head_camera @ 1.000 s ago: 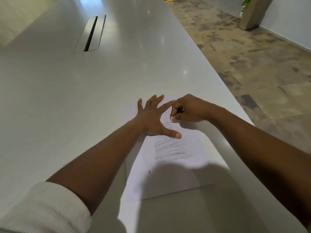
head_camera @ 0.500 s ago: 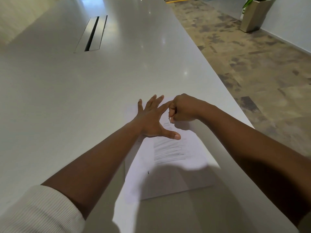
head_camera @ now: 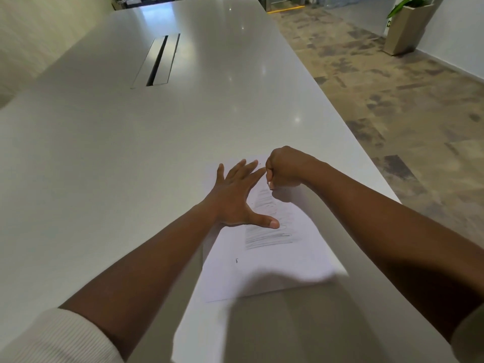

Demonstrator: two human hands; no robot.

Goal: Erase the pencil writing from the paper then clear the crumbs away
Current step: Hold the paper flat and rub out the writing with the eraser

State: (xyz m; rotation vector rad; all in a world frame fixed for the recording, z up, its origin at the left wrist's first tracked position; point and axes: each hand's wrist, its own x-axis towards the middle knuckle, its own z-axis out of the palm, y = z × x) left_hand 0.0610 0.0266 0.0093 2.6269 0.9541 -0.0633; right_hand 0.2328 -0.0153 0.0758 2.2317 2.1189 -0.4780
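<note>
Thin and easily creased, the paper (head_camera: 264, 268) at the table's (head_camera: 131, 158) five o'clock needs the left hand (head_camera: 235, 197) splayed flat on it while the right hand (head_camera: 284, 167) fists a small eraser (head_camera: 270, 185) at its twelve o'clock end

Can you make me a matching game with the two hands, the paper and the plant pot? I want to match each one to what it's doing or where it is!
Things:
1. left hand
2. right hand
3. paper
4. plant pot

Places or states:
A. stands on the floor, far right
B. spread flat, pressing down
C. lies on the table with pencil lines
D. closed in a fist around a small eraser

Pairs: 1-B, 2-D, 3-C, 4-A
</note>
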